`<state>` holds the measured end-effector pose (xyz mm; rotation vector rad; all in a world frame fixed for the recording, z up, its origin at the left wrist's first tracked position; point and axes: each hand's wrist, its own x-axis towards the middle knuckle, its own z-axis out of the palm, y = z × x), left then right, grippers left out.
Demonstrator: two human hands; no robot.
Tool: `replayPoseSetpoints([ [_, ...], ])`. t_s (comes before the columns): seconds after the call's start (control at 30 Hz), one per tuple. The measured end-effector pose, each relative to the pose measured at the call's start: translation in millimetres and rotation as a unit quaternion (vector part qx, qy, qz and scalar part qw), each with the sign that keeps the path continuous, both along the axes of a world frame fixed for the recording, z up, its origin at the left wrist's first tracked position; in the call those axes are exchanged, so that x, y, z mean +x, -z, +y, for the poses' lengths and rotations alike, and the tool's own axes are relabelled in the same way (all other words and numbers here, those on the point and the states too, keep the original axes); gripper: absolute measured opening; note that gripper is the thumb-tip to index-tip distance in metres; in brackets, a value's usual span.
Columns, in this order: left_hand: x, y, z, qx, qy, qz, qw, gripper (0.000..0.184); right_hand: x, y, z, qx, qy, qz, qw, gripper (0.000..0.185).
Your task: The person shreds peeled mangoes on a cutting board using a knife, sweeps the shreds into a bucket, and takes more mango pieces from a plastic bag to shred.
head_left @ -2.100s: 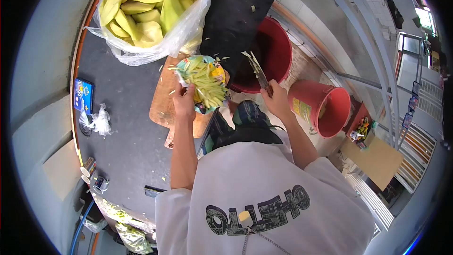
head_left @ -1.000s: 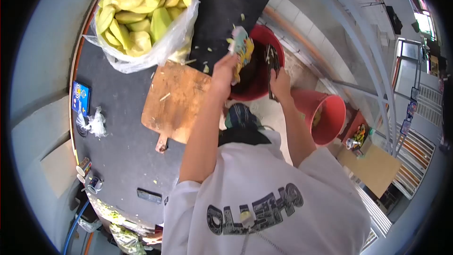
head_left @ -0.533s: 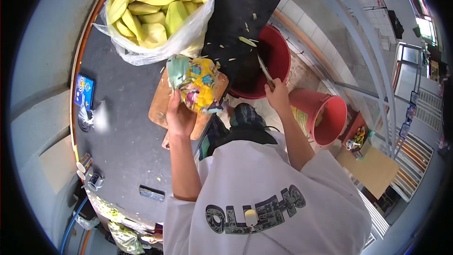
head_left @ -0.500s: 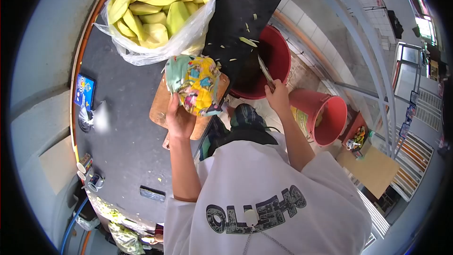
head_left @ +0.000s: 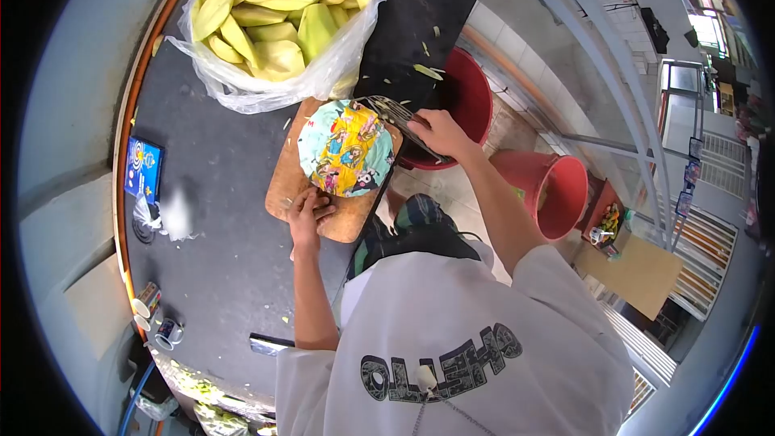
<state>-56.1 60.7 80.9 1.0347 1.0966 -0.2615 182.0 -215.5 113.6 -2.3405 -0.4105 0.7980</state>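
A round printed cloth cover (head_left: 347, 149), teal and yellow with cartoon figures, lies over the wooden cutting board (head_left: 282, 182); what is under it is hidden. My left hand (head_left: 307, 216) rests at the board's near-left part, just below the cloth, fingers bent and a little apart, holding nothing I can see. My right hand (head_left: 440, 133) is closed round a long, flat, dark tool (head_left: 397, 117) with pale parallel streaks, whose far end reaches the cloth's upper right edge. Its exact kind is unclear.
A clear plastic bag (head_left: 242, 99) of peeled yellow-green fruit pieces (head_left: 278, 58) stands beyond the board. Two red buckets (head_left: 476, 85) are on the floor at right. A blue box (head_left: 144, 165), a mug (head_left: 167, 333) and a phone (head_left: 269, 345) lie on the black table (head_left: 218, 258).
The cloth cover, earlier crumpled in my left hand, now lies spread out and round. My left hand is off it, lower on the board. My right hand has brought the tool left from above the bucket.
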Motion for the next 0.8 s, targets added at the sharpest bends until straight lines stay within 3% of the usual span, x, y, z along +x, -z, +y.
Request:
replayPoseSetpoints([
  [0.07,-2,3,4,-0.021,-0.010,-0.017,1.000,0.033,4,24,-6,0.034,0.016,0.002,0.999,0.031],
  [0.1,-4,4,5,-0.022,-0.013,-0.016,1.000,0.033,4,19,-6,0.046,0.114,0.083,0.989,0.030],
  [0.2,-7,6,10,-0.040,-0.014,-0.028,0.999,0.033,5,40,-28,0.095,0.289,0.017,0.952,0.027],
  [0.3,-4,5,11,-0.053,-0.007,-0.033,0.998,0.034,1,61,-66,0.173,0.450,0.018,0.876,0.026],
  [0.4,1,5,14,-0.053,-0.022,-0.017,0.998,0.030,-13,52,-95,0.136,0.457,-0.014,0.879,0.026],
  [0.47,1,22,12,0.096,0.063,-0.020,0.993,0.022,-26,37,-99,0.098,0.446,-0.043,0.889,0.022],
  [0.53,15,13,-4,0.157,0.073,-0.075,0.982,0.016,-47,15,-90,-0.064,0.285,-0.288,0.912,0.022],
  [0.6,44,-19,-34,0.350,0.203,-0.185,0.895,0.018,-61,16,-91,-0.019,0.300,-0.273,0.914,0.031],
  [0.67,79,-49,-73,0.453,0.253,-0.352,0.779,0.041,-72,13,-92,-0.043,0.178,-0.336,0.924,0.034],
  [0.73,110,-72,-109,0.446,0.375,-0.409,0.702,0.060,-81,-5,-83,-0.053,0.170,-0.310,0.934,0.038],
  [0.8,132,-60,-144,0.483,0.432,-0.445,0.618,0.072,-88,-15,-79,-0.078,0.163,-0.289,0.940,0.037],
])
